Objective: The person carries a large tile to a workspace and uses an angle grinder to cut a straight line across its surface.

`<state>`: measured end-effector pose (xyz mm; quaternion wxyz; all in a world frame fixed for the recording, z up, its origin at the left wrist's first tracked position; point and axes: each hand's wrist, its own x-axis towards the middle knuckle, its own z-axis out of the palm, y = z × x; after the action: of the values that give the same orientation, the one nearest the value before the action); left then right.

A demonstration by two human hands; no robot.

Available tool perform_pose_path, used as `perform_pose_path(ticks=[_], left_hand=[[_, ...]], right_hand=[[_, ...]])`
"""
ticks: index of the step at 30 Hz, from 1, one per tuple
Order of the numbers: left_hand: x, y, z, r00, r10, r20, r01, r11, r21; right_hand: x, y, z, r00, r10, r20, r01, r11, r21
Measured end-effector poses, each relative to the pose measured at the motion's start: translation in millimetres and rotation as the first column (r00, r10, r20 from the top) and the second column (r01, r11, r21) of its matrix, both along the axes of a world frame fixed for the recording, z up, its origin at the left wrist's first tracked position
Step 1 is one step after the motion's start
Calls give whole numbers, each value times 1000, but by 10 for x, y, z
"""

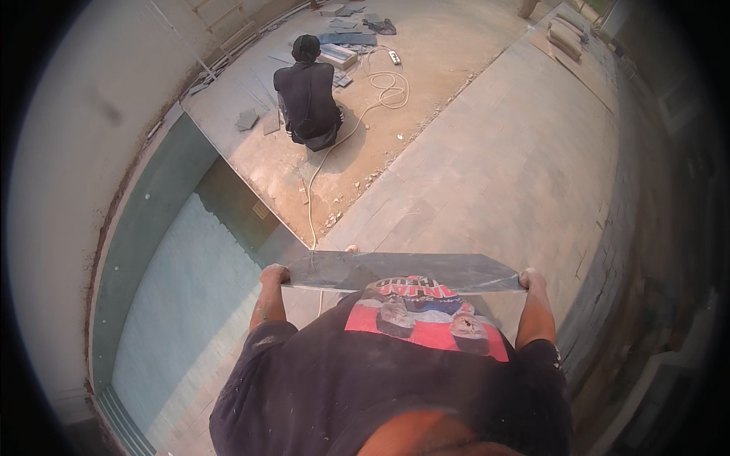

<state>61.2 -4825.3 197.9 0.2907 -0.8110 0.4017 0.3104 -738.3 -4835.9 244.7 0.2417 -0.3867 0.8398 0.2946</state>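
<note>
The left hand (274,275) is gripping one end of a long, dark stone slab (403,272), and the right hand (532,280) is gripping the other; much of each hand's fingers is staying hidden. The slab is stretching between the hands, just in front of the wearer's dark printed shirt (365,365).

Judging by how things are lying, the lifting is done and the setting down is not. Ahead of the right hand, a broad strip of pale paving (487,167) is looking already laid. Ahead of the left hand, beyond the slab, rough sandy ground (353,163) is showing rubble along the paving's edge and is looking unfinished.

Farther out there, a co-worker (308,99) in dark clothes and a cap is squatting, back turned, near loose grey tiles (247,119). A pale cord (310,216) is running from a power strip (394,57) toward the slab and passing beneath it.

Left of the left hand, a sunken green-blue pool (152,178) is lying partly in shade, and past it a pale wall (61,228) is rising. Hazy sunlight is falling across what seems an open yard.
</note>
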Motion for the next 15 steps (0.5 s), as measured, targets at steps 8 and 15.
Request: perform_pose_path(ticks=[8,15], left_hand=[[-40,203,-47,999,44,1,-44,999,-12],[-49,276,-101,999,32,10,-31,998,-46]], right_hand=[[-180,-116,-181,999,47,16,-47,998,43],[-292,-198,-298,994,107,32,-107,994,16]])
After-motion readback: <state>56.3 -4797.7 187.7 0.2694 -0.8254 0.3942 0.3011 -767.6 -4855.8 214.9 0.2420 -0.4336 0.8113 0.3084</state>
